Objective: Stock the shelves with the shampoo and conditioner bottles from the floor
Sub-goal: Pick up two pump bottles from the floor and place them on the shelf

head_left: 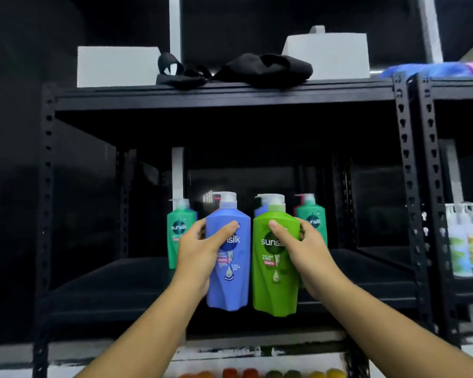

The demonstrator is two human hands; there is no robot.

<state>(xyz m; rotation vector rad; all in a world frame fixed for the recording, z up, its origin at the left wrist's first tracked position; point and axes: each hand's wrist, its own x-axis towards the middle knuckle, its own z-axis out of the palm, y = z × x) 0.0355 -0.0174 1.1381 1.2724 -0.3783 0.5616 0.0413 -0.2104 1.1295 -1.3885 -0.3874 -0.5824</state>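
Note:
My left hand (200, 249) grips a blue Sunsilk pump bottle (231, 279), thumb across its front. My right hand (305, 251) grips a light green Sunsilk shampoo bottle (275, 285) the same way. Both bottles are upright, side by side, at the front edge of the black middle shelf (107, 285). Behind them on that shelf stand a teal green bottle (176, 236) on the left, another teal green bottle (313, 219) on the right, and a blue bottle (261, 207) mostly hidden behind the light green one.
The top shelf (224, 92) holds two white boxes (115, 65) and a black bag (265, 69). A neighbouring rack at the right carries white pump bottles (464, 238). Coloured caps (257, 373) show on a lower level. Black uprights (407, 186) frame the shelf opening.

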